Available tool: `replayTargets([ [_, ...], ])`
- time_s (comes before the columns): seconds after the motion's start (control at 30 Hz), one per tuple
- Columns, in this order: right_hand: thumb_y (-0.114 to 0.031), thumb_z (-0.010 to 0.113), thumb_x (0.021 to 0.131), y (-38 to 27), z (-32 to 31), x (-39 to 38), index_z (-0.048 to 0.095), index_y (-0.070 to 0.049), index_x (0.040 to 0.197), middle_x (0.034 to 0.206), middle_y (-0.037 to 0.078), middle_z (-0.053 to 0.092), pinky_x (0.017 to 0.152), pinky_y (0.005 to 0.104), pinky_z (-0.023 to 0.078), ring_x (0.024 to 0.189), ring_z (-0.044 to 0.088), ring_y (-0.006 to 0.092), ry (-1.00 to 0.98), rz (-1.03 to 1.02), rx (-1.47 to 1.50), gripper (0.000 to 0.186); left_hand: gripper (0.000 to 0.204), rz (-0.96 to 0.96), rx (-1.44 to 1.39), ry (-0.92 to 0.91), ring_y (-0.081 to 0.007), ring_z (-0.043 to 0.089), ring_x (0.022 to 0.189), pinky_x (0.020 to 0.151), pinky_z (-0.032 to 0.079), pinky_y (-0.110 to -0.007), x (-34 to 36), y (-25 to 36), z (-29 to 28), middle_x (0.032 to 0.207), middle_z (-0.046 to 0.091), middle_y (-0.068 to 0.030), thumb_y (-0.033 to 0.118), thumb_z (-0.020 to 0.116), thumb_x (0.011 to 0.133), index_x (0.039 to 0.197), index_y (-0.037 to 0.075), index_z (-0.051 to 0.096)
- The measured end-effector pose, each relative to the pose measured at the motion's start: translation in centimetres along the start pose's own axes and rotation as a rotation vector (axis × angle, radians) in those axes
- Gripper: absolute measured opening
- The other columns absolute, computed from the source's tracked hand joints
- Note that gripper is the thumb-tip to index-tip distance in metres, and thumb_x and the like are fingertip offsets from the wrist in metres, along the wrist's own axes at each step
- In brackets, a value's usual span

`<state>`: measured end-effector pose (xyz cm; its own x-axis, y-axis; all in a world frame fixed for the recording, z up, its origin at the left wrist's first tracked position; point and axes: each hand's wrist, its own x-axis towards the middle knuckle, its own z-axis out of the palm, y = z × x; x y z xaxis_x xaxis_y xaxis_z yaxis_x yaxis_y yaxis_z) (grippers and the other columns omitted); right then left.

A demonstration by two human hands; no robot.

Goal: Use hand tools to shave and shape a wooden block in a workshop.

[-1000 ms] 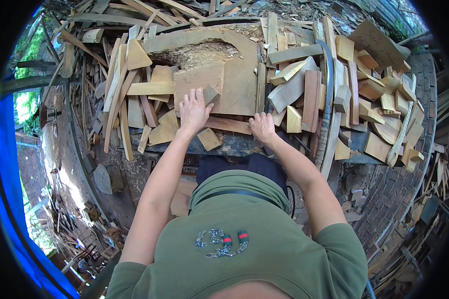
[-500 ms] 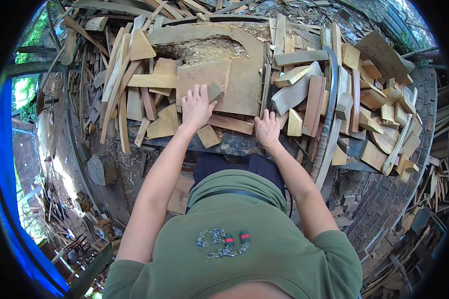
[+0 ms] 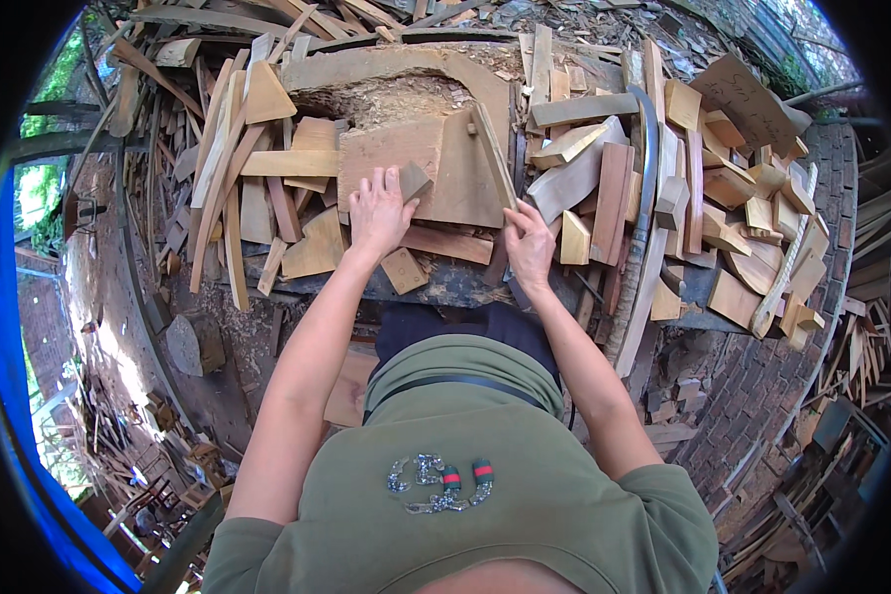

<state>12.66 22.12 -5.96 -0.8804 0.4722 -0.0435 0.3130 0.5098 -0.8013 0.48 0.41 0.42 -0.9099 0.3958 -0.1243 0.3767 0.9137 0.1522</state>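
Note:
My left hand (image 3: 376,213) lies over the near edge of a flat reddish board (image 3: 391,148). A small grey-brown wooden block (image 3: 415,182) sits between its thumb and forefinger. My right hand (image 3: 531,243) is closed round the near end of a long thin wooden strip (image 3: 492,153). That strip slants away to the far left across a wide worn slab (image 3: 465,203), and a small peg or nub stands out near its far end. Under the board's near edge runs a reddish wooden bar (image 3: 447,244).
Offcuts and slats (image 3: 230,158) heap up on the left. More wooden blocks (image 3: 728,188) pile up on the right, beside a long curved tool with a blue-grey blade (image 3: 648,139). A rough wood chunk (image 3: 195,344) stands at the lower left. Hollowed, crumbly wood (image 3: 386,101) lies beyond the board.
My right hand has taken hold of the thin strip and swung its far end leftward over the slab. My left hand stays at the board and block. The view has shifted slightly.

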Motion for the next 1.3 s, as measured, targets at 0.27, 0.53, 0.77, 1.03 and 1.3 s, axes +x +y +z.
replayTargets([
  [0.27, 0.006, 0.062, 0.081, -1.8, -7.8, 1.2, 0.074, -0.008, 0.110, 0.127, 0.009, 0.065, 0.092, 0.0362, 0.054, 0.109, 0.066, 0.0258, 0.442, -0.218, -0.096, 0.034, 0.058, 0.000, 0.007, 0.015, -0.0337, 0.054, 0.106, 0.085, 0.044, -0.049, 0.0, 0.0, 0.1, 0.118, 0.052, -0.0144, 0.031, 0.069, 0.085, 0.130, 0.004, 0.045],
  [0.53, 0.004, 0.062, 0.079, 2.3, -9.3, 0.7, 0.070, -0.006, 0.113, 0.135, 0.010, 0.058, 0.103, 0.0392, 0.044, 0.119, 0.055, 0.0310, 0.349, -0.258, -0.470, 0.036, 0.059, 0.003, 0.007, 0.014, -0.0348, 0.054, 0.106, 0.084, 0.044, -0.050, 0.0, -0.1, 0.2, 0.119, 0.052, -0.0146, 0.030, 0.070, 0.084, 0.131, 0.004, 0.044],
  [0.77, -0.015, 0.058, 0.087, 3.4, -1.9, -2.8, 0.061, 0.003, 0.114, 0.106, 0.025, 0.064, 0.090, 0.0481, 0.050, 0.100, 0.063, 0.0427, -0.508, 0.109, -0.309, 0.033, 0.059, 0.000, 0.011, 0.011, -0.0350, 0.054, 0.105, 0.084, 0.044, -0.050, -0.1, -0.2, 0.2, 0.119, 0.052, -0.0150, 0.030, 0.070, 0.085, 0.131, 0.004, 0.044],
  [1.03, -0.044, 0.068, 0.082, 5.2, 2.6, -2.3, 0.047, 0.008, 0.129, 0.125, 0.034, 0.055, 0.103, 0.0491, 0.042, 0.120, 0.052, 0.0476, -0.496, 0.484, -0.316, 0.073, 0.061, -0.022, 0.022, -0.039, -0.0371, 0.052, 0.109, 0.086, 0.045, -0.050, 0.1, 0.0, -0.2, 0.122, 0.051, -0.0157, 0.033, 0.068, 0.087, 0.134, 0.005, 0.040],
  [1.3, -0.030, 0.069, 0.080, 3.5, 6.6, -2.4, 0.040, -0.001, 0.136, 0.138, 0.025, 0.036, 0.108, 0.0483, 0.037, 0.130, 0.036, 0.0424, -0.212, 0.902, -0.209, 0.070, 0.060, -0.013, 0.032, -0.012, -0.0358, 0.053, 0.108, 0.087, 0.044, -0.050, 0.2, 0.0, 0.0, 0.120, 0.051, -0.0151, 0.032, 0.069, 0.086, 0.132, 0.004, 0.043],
])
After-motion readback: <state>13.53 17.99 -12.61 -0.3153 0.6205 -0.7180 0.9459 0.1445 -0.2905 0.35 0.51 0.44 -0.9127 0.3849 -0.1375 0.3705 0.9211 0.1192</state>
